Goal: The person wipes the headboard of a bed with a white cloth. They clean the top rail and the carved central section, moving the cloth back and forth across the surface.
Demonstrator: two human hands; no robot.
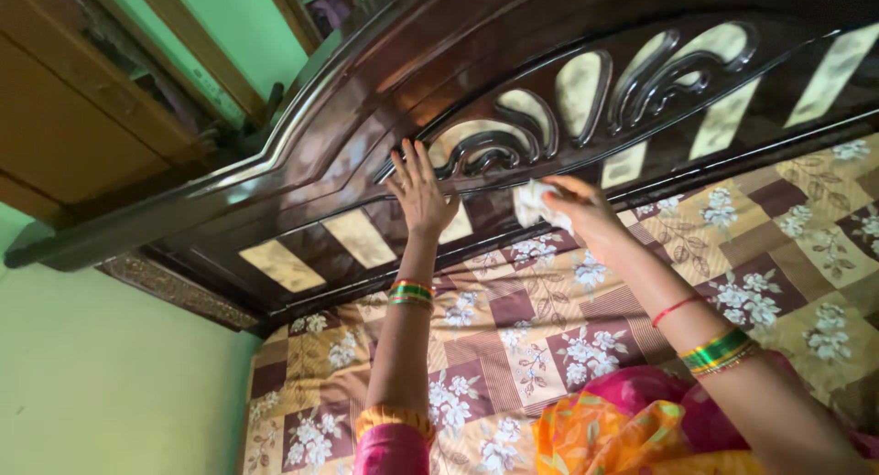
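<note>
1. Pink and orange clothing (632,420) sits nearest, over a floral patchwork bedsheet (549,338).
2. Left hand (421,193) is spread flat, fingers splayed, pressed on the dark wooden headboard (366,118).
3. Right hand (581,208) pinches a white cloth (534,203) against the headboard's carved cutouts.

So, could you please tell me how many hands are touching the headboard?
2: the left hand is pressed flat on the carved wooden headboard; the right hand holds a white cloth against it.

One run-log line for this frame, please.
left hand: flat on dark carved headboard | right hand: pressing white cloth to headboard | floral bedsheet below
</note>
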